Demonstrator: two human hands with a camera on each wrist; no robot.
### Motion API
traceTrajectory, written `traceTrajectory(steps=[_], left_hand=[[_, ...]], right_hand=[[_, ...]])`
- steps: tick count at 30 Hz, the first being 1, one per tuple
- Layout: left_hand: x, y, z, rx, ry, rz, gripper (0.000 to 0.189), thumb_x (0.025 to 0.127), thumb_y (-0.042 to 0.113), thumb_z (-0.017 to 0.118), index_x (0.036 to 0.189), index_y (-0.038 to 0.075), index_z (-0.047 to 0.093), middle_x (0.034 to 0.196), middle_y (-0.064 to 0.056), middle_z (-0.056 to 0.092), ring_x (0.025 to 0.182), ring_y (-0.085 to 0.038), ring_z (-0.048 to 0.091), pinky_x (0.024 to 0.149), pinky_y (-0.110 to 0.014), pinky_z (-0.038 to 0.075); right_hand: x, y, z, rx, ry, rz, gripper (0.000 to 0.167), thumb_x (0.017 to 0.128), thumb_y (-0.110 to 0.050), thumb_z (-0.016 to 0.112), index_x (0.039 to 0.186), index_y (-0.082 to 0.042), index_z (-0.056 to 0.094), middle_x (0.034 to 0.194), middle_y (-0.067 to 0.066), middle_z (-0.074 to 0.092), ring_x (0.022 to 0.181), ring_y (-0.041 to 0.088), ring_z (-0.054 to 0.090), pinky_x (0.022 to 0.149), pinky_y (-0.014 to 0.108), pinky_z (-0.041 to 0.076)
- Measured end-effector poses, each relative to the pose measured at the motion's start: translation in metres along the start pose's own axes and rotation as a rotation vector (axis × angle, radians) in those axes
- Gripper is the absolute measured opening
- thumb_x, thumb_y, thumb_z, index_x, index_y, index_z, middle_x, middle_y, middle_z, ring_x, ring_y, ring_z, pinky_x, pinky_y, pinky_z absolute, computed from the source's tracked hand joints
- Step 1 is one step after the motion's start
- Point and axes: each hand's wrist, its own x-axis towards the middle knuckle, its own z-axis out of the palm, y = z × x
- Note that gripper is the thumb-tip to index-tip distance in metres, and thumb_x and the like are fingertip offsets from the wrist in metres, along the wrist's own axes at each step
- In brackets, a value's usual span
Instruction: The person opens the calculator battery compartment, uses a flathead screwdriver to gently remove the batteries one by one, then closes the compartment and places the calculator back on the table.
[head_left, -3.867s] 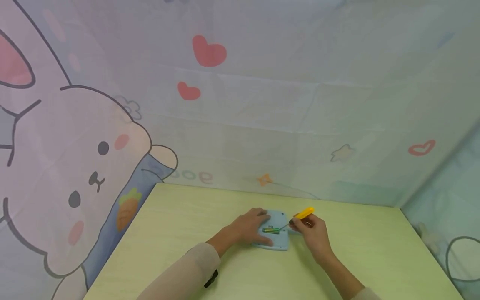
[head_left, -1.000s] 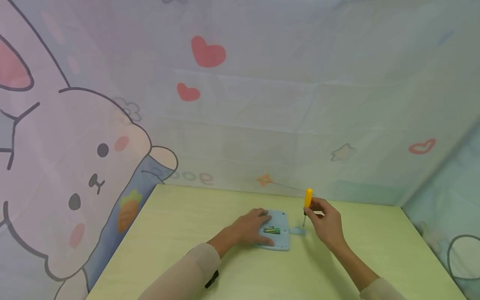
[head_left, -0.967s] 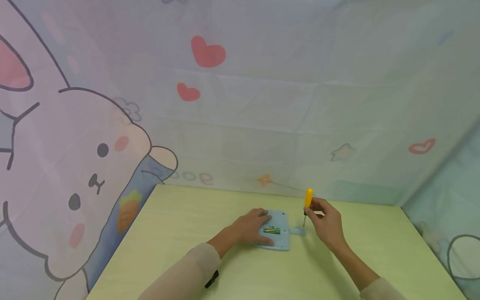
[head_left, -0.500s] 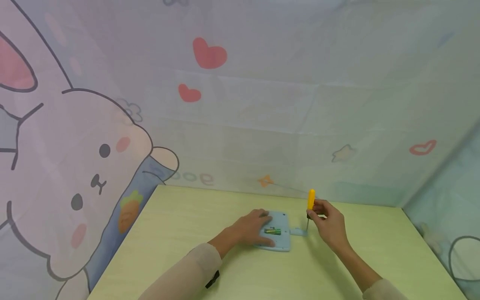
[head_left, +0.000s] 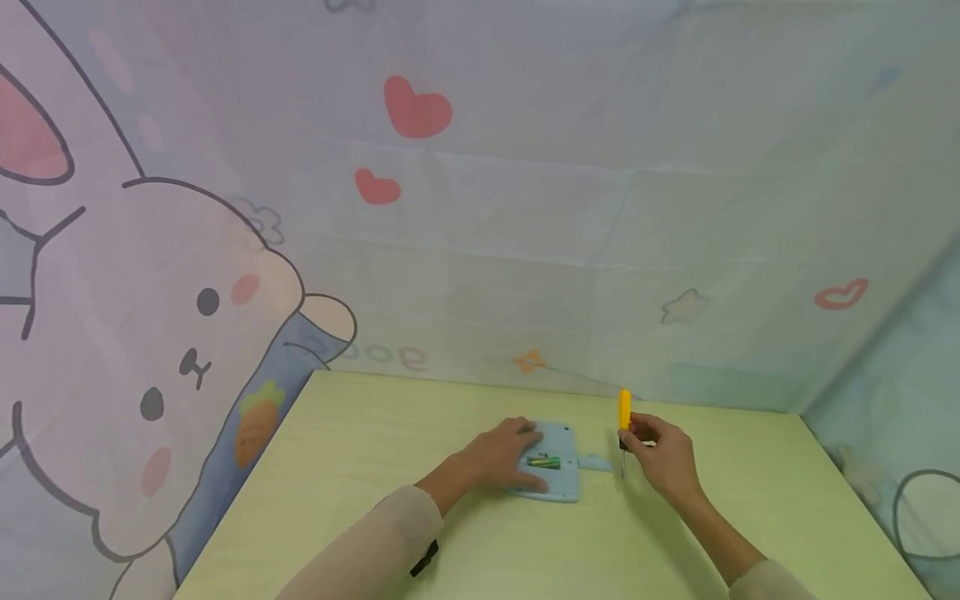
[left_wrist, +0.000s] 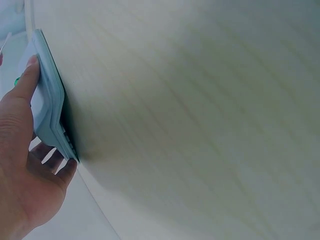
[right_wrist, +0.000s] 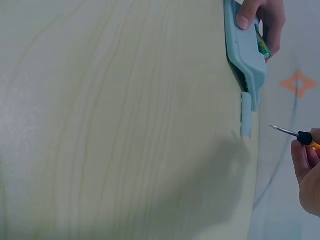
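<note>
A light-blue plastic device [head_left: 558, 487], wedge-shaped from the side, lies on the table with an uncovered battery slot upward. Green batteries [head_left: 544, 462] show in the slot. My left hand [head_left: 498, 454] holds the device's left part; in the left wrist view its thumb [left_wrist: 31, 75] lies on top and other fingers bend at the end. A small light-blue strip, like a battery cover [head_left: 596, 462], lies against the device's right side. My right hand [head_left: 663, 454] pinches a yellow-handled screwdriver [head_left: 625, 408], shaft down, just right of the strip. In the right wrist view its tip is apart from the strip.
The pale wooden table [head_left: 390, 417] reaches back to a printed cloth [head_left: 525, 275] with a rabbit and hearts. A black strap-like piece [head_left: 424, 558] shows by my left sleeve. A dark cable loop [head_left: 900, 517] appears at the far right.
Earliest, the screwdriver slanted with its tip by the batteries. It then stood upright over the strip, and now it is slightly farther right and lower. My left hand and the device stay put.
</note>
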Motion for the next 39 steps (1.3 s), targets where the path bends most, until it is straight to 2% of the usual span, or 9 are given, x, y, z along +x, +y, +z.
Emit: traceTrajectory(steps=[11, 22, 28, 39], left_hand=[[-0.001, 0.001, -0.001, -0.021, 0.002, 0.003, 0.095, 0.088, 0.077, 0.068, 0.161, 0.02, 0.047, 0.166, -0.003, 0.04, 0.152, -0.022, 0.038, 0.114, -0.041, 0.045], [-0.001, 0.0, -0.002, -0.022, 0.0, 0.003, 0.094, 0.088, 0.076, 0.069, 0.161, 0.019, 0.048, 0.166, -0.003, 0.04, 0.152, -0.023, 0.038, 0.114, -0.041, 0.045], [-0.003, 0.001, -0.003, -0.027, -0.004, -0.008, 0.093, 0.089, 0.073, 0.071, 0.161, 0.019, 0.048, 0.166, -0.003, 0.04, 0.152, -0.023, 0.038, 0.115, -0.041, 0.044], [-0.003, 0.001, -0.002, -0.029, -0.002, -0.009, 0.094, 0.088, 0.075, 0.07, 0.161, 0.02, 0.048, 0.167, -0.002, 0.04, 0.152, -0.022, 0.038, 0.116, -0.04, 0.043]], right_hand=[[0.001, 0.007, 0.0, -0.086, -0.05, 0.025, 0.034, 0.099, -0.015, 0.077, 0.127, 0.006, 0.073, 0.1, 0.009, 0.077, 0.092, 0.026, 0.073, 0.082, 0.032, 0.056], [0.0, 0.013, 0.0, -0.052, -0.073, 0.087, 0.034, 0.098, -0.014, 0.078, 0.125, 0.007, 0.073, 0.098, 0.01, 0.075, 0.088, 0.024, 0.072, 0.069, 0.022, 0.056], [-0.001, 0.018, 0.0, -0.04, -0.075, 0.101, 0.033, 0.098, -0.013, 0.078, 0.122, 0.008, 0.073, 0.096, 0.01, 0.075, 0.083, 0.019, 0.071, 0.065, 0.022, 0.057], [-0.005, 0.026, 0.0, -0.014, -0.094, 0.134, 0.033, 0.097, -0.01, 0.078, 0.124, 0.009, 0.072, 0.095, 0.012, 0.074, 0.085, 0.025, 0.074, 0.066, 0.026, 0.06]])
